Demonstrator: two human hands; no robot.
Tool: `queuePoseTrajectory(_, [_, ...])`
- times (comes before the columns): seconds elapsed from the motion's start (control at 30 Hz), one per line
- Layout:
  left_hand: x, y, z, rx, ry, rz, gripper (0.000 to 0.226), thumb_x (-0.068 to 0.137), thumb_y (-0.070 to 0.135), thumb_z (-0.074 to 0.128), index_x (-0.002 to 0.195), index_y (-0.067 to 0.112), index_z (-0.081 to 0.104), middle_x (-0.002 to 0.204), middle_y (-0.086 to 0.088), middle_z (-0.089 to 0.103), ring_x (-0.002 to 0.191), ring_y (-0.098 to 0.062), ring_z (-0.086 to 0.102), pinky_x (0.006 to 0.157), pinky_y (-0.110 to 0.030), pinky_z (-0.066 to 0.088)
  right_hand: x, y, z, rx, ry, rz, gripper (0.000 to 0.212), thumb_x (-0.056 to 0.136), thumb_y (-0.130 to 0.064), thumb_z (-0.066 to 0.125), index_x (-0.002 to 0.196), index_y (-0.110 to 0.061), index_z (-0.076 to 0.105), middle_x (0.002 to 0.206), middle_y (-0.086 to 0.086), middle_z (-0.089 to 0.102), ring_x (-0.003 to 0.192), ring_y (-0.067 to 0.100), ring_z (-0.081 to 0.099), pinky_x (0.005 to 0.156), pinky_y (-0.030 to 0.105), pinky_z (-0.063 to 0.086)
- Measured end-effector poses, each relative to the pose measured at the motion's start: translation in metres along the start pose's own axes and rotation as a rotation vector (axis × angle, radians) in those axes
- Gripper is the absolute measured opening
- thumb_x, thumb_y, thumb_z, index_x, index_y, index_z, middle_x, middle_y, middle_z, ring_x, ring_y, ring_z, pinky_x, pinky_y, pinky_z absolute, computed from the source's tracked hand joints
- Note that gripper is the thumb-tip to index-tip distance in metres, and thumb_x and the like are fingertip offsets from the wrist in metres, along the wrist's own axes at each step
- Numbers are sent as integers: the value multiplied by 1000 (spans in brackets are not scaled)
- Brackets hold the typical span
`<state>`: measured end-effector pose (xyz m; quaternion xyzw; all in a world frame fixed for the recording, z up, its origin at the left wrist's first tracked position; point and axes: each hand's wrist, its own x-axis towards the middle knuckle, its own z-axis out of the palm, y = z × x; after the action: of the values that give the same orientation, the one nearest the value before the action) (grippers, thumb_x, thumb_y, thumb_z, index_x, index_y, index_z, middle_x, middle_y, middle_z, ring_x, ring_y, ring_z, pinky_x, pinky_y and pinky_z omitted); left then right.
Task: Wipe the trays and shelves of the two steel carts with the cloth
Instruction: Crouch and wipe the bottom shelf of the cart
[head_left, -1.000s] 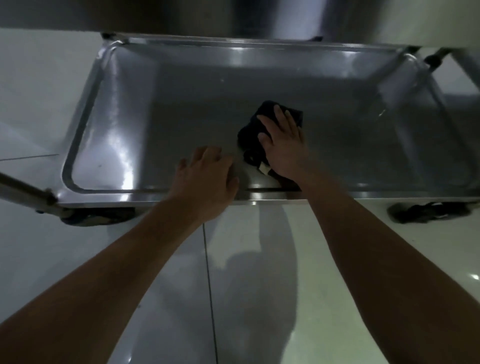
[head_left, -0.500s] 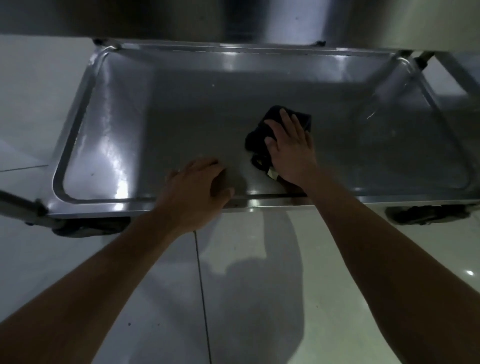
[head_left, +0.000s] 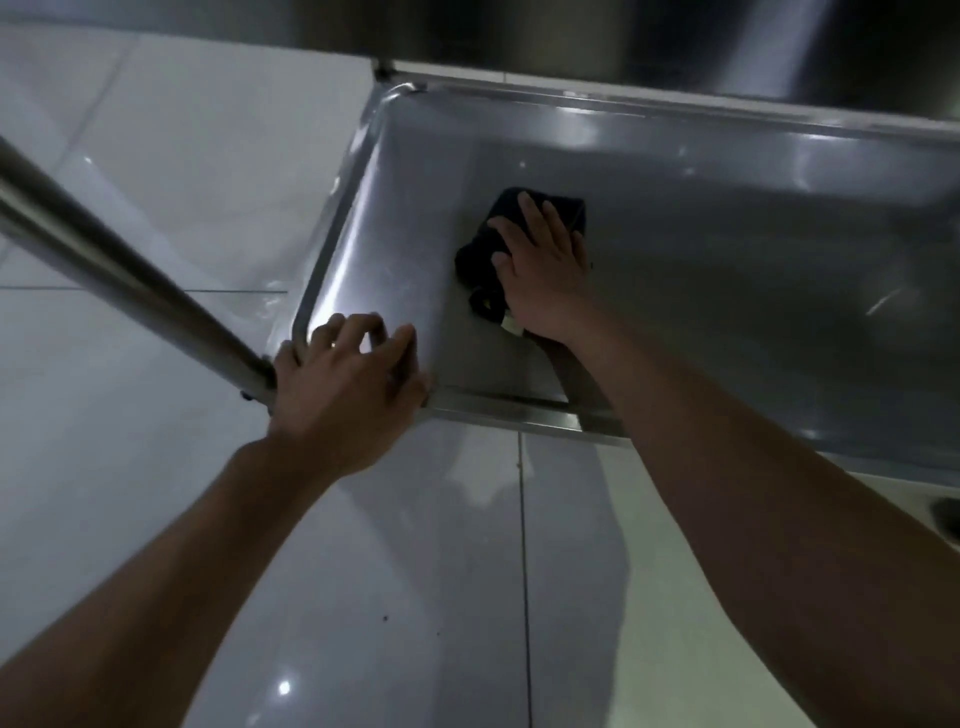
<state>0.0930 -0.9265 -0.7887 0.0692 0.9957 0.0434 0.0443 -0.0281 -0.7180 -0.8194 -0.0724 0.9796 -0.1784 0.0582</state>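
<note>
Softly bunched, the dark cloth (head_left: 535, 228) lies on the steel tray (head_left: 727, 270) floor, toward its left end. Our right hand (head_left: 540, 270) presses it flat, fingers spread; it likely slides easily. Our left hand (head_left: 345, 384) curls over the tray's near-left corner.

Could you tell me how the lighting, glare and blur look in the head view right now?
Head view: dim overall; glare streaks on the tray wall and a bright spot by the left hand; that hand's fingers look motion-blurred, the right hand on the dark cloth sharper; arm shadows fall on the glossy floor; wide-angle bending tilts the cart post.
</note>
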Motion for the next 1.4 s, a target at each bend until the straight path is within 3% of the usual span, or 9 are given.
queuePoseTrajectory(0.17, [-7, -6, 10, -27, -9, 26, 52, 97, 61, 32, 142, 35, 39, 136, 4, 42, 132, -25, 34, 105, -62, 33, 44, -85, 27, -41, -72, -156, 56, 102, -34, 41, 155, -30, 23, 167, 1, -6, 154, 25, -8, 121, 54, 4])
queuePoseTrajectory(0.33, [-4, -8, 10, -65, -49, -15, 59, 97, 62, 25, 150, 37, 31, 157, 3, 27, 147, -25, 19, 115, -64, 18, 70, -137, 40, 17, -146, -250, 50, 105, -39, 29, 155, -34, 24, 168, -1, -2, 154, 22, -4, 122, 51, 2])
queuePoseTrajectory(0.6, [-1, -11, 5, -66, -51, 16, 56, 95, 63, 34, 143, 35, 34, 139, 4, 37, 136, -23, 29, 108, -64, 27, 53, -53, 16, 43, -34, -102, 48, 104, -37, 30, 151, -34, 29, 168, -1, 4, 154, 21, 2, 122, 47, 9])
queuePoseTrajectory(0.8, [9, -1, -6, -37, -102, -20, 42, 94, 54, 46, 131, 34, 46, 141, 2, 38, 137, -25, 29, 109, -64, 25, 14, 33, -1, 58, 53, 70, 47, 105, -40, 36, 152, -38, 32, 168, -7, 5, 154, 16, 1, 123, 42, 6])
queuePoseTrajectory(0.9, [9, 32, -11, -5, -37, 155, 42, 90, 36, 56, 130, 28, 52, 145, -1, 41, 138, -26, 34, 108, -61, 31, -16, 60, -11, 56, 50, 113, 47, 106, -39, 35, 153, -36, 31, 168, -6, 3, 154, 17, 0, 123, 42, 5])
queuePoseTrajectory(1.0, [1, 87, -8, -154, -57, 300, 41, 88, 36, 55, 129, 27, 55, 133, 1, 49, 128, -24, 43, 98, -51, 44, -52, 86, -23, 35, 57, 163, 48, 107, -41, 34, 154, -35, 29, 168, -5, 2, 154, 19, 0, 123, 44, 7])
queuePoseTrajectory(1.1, [-17, 127, 7, -139, -131, 305, 46, 91, 46, 55, 133, 28, 56, 141, -2, 43, 137, -25, 35, 105, -54, 37, -92, 107, -33, -27, 52, 201, 49, 108, -39, 32, 155, -31, 28, 168, -1, 2, 155, 22, 1, 122, 46, 11])
queuePoseTrajectory(1.23, [-32, 141, 22, 47, -161, 337, 76, 88, 52, 59, 149, 14, 32, 159, -14, 19, 150, -34, 11, 111, -67, 24, -150, 116, -38, -82, 46, 214, 47, 107, -36, 31, 153, -25, 34, 167, 8, 9, 154, 31, 8, 121, 52, 18])
queuePoseTrajectory(1.4, [-27, 141, 16, 21, -224, 362, 81, 83, 55, 60, 147, 14, 34, 156, -14, 21, 148, -35, 14, 108, -67, 27, -187, 98, -43, -110, -37, 297, 47, 109, -33, 27, 156, -30, 27, 168, 2, -1, 154, 29, 0, 121, 54, 14])
